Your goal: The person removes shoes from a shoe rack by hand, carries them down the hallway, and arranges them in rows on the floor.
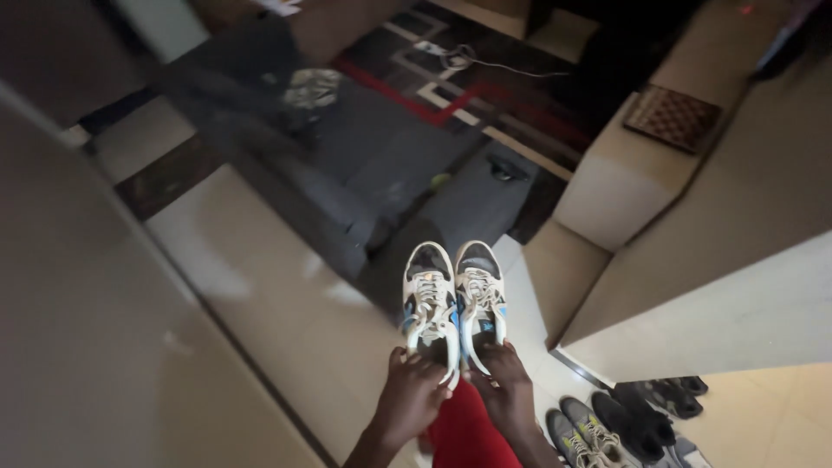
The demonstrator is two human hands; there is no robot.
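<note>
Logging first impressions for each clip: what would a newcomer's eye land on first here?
A pair of white sneakers with blue accents, held out side by side at centre frame, the left hand and right hand gripping their heels. Next, the red and black patterned rug at top centre, and more shoes lined up on the floor at bottom right.

Grey sneakers (582, 433) and black shoes (659, 403) (floor), chessboard (672, 118), patterned rug (468, 87)

Both my arms reach forward, side by side; left hand (414, 392) and right hand (503, 381) closed in grips.
</note>
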